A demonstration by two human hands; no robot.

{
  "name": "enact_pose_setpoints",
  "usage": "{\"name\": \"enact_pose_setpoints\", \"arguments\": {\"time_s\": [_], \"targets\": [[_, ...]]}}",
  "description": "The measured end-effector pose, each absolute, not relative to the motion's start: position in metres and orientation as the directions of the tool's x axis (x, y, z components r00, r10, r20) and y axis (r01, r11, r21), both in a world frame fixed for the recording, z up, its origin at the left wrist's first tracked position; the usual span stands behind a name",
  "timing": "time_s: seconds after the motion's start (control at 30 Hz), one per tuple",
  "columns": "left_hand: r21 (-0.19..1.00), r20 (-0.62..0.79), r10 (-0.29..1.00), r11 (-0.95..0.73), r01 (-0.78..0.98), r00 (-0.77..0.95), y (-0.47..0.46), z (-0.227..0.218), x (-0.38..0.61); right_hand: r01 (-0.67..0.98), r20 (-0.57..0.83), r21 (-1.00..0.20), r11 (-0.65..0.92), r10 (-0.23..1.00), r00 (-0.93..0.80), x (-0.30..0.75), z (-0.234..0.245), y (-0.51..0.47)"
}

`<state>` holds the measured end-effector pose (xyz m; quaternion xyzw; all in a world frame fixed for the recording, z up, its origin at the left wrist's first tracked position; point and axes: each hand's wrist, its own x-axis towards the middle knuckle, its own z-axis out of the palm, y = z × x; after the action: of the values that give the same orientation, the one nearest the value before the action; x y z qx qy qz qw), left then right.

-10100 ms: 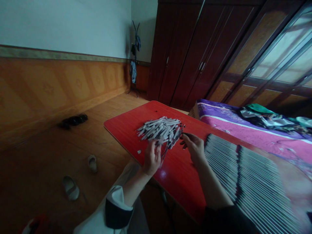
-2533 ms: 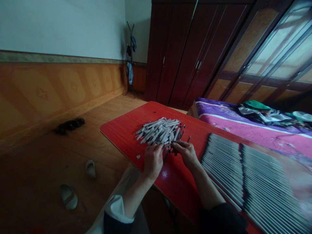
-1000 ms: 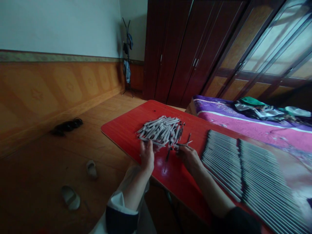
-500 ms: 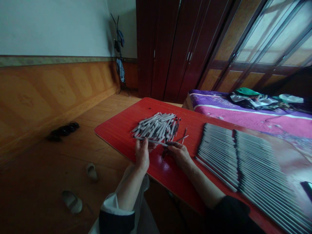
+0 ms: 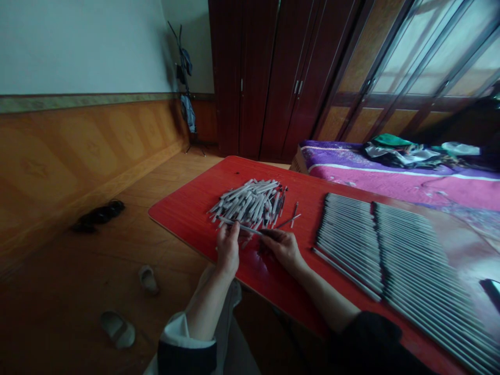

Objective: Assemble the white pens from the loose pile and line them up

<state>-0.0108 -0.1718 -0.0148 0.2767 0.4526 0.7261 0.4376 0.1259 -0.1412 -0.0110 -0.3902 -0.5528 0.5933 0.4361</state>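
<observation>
Between my two hands is a thin, pale, pen-like stick [image 5: 248,229], held slightly tilted over the front of the red table. My left hand [image 5: 228,249] pinches it near its left end, thumb uppermost. At its right end, the fingers of my right hand [image 5: 285,251] are closed around the tip, which they hide. Just beyond lies a loose pile of similar white and grey sticks [image 5: 252,202], some with dark ends. A few loose sticks [image 5: 295,214] lie right of the pile.
On the right of the red table [image 5: 183,208], pale sticks with black ends lie side by side in two rows, a nearer-left row [image 5: 347,239] and a longer row [image 5: 429,276]. A dark object [image 5: 492,291] sits at the right edge. Behind stands a bed [image 5: 375,182].
My right hand has shifted slightly left along with the stick, whose right end now dips a little lower. My left hand stays nearly where it was. The view has moved slightly.
</observation>
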Motion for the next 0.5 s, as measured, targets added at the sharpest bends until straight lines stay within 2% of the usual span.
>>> {"name": "enact_pose_setpoints", "arguments": {"time_s": [0.2,0.5], "targets": [[0.911,0.0,0.887,-0.19,-0.365,-0.462,-0.171,-0.017,-0.011,0.098,0.211,-0.963,0.251,0.928,-0.308,0.128,-0.024,-0.139],[0.94,-0.004,0.896,-0.147,-0.306,-0.444,-0.17,-0.018,-0.012,0.336,0.383,-0.81,0.481,0.867,-0.317,0.127,-0.021,-0.145]]}}
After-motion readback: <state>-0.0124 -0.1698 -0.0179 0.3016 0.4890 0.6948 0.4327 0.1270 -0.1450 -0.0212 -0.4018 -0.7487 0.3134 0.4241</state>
